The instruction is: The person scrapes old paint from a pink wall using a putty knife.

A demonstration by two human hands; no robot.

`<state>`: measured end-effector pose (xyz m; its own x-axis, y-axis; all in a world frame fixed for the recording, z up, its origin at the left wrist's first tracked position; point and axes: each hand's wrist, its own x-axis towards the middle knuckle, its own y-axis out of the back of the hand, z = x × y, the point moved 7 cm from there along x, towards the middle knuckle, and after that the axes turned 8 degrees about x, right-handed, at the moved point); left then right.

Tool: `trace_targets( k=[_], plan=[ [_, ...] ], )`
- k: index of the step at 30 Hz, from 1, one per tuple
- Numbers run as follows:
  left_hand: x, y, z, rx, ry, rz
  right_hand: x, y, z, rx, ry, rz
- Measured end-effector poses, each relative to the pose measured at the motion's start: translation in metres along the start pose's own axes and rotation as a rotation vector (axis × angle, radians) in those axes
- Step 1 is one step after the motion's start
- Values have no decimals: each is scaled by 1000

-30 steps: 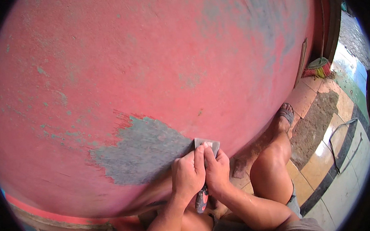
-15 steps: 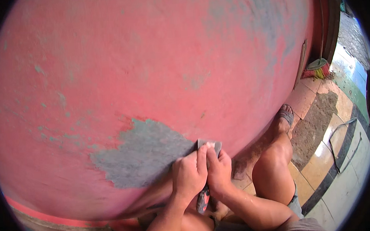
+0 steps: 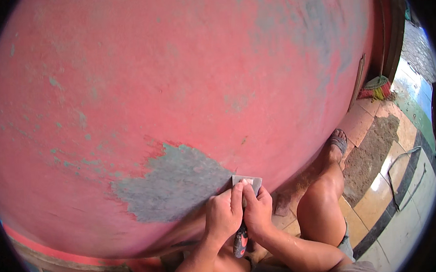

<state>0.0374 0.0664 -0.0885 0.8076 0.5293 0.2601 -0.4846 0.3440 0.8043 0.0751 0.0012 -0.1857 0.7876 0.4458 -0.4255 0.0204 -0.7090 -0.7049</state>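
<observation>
Head view: you are holding a scraper (image 3: 256, 184) at the lower centre, in front of the pink wall (image 3: 177, 103). Your left grip (image 3: 225, 209) is clasping the tool from the left, and your right grip (image 3: 258, 210) is clasping it from the right; together they are pinching it between them. One digit of each grip is extending forward onto the flat metal blade, the two tips lying side by side. The black and red handle (image 3: 240, 244) is projecting below the grips, pointing toward you. The blade is lying just beside the right end of a grey patch (image 3: 173, 185) on the wall; you cannot tell from this view whether its front edge is touching the surface. Ragged red streaks are bordering the patch at its left side, and small green flecks are dotting the paint farther left.

To the right, your bent leg (image 3: 320, 204) is reaching toward the wall base, its foot wearing a grey sandal (image 3: 338, 142). A rough brown area (image 3: 372, 160) is interrupting the floor tiles (image 3: 378, 191) beside it. A broom (image 3: 376, 89) with red and yellow bristles is standing near the wall's far end.
</observation>
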Motion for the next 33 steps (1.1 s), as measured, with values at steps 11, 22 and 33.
trace_targets(
  k=[11,22,33],
  plan=[
    [-6,9,-22,-27,20,-163,-4,-24,-31,-131,182,-200],
    [-19,36,-16,-81,-17,235,-23,-23,-11,-323,-93,-322],
    [-27,28,-51,-300,231,-33,-36,-18,12,-434,-118,-388]
  ],
)
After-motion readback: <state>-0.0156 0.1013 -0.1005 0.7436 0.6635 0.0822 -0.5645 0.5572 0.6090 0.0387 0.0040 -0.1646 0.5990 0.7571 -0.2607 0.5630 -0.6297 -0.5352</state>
